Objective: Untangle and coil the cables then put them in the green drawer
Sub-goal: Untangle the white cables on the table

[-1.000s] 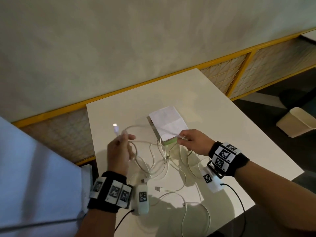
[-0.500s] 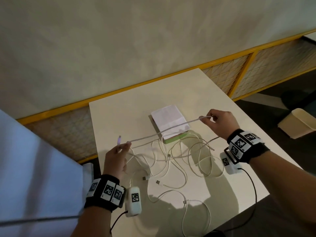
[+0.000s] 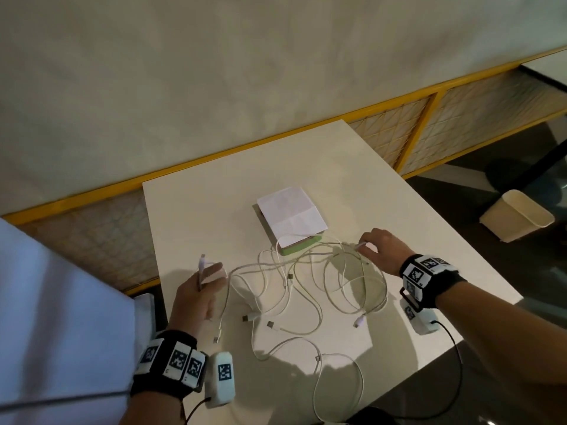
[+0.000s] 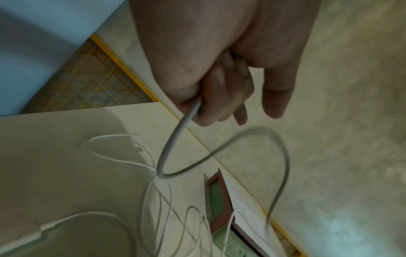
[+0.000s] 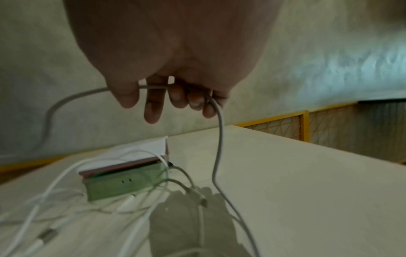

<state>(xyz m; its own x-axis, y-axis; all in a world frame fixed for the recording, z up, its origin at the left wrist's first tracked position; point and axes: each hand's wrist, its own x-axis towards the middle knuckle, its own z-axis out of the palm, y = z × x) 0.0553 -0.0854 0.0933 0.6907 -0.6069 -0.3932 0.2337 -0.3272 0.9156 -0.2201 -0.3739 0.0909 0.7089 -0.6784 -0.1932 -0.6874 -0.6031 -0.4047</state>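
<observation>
Several white cables (image 3: 306, 286) lie tangled on the white table (image 3: 352, 179), in front of a small box with a green drawer (image 3: 299, 248). My left hand (image 3: 202, 283) pinches one cable near its plug (image 3: 202, 260), which sticks up above the thumb; in the left wrist view that cable (image 4: 175, 139) loops down from the fingers (image 4: 219, 97). My right hand (image 3: 379, 250) grips the same cable (image 5: 217, 139) further along, to the right of the drawer (image 5: 125, 184). The cable hangs slack between both hands.
A folded white paper (image 3: 291, 214) lies on top of the drawer box. Loose plugs (image 3: 271, 325) rest near the table's front. A cream bin (image 3: 518, 220) stands on the floor at the right. A yellow-framed mesh rail (image 3: 429, 118) runs behind the table.
The cable was stretched taut between my hands; now both hands have come down toward the table and closer in, and the cable hangs slack among the others.
</observation>
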